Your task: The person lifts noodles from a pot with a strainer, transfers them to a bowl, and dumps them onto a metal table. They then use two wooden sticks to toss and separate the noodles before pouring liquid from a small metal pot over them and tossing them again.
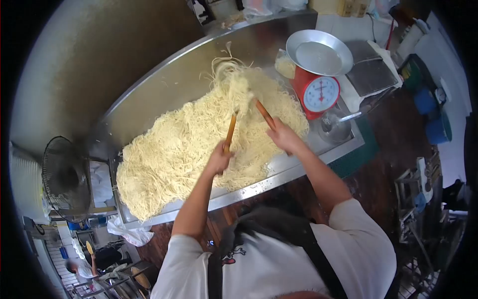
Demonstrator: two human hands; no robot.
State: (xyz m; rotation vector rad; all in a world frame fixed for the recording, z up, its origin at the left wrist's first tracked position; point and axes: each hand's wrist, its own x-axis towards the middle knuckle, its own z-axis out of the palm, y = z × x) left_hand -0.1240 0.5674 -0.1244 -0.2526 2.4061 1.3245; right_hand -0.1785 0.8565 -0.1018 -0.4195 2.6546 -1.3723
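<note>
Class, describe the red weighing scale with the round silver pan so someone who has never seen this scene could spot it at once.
Find the long silvery metal table heaped with pale yellow noodles. At its right end, beyond the person's bare right hand, stands a red weighing scale topped by a round silver pan. Nothing beside it shares that red body and round white dial.
</note>
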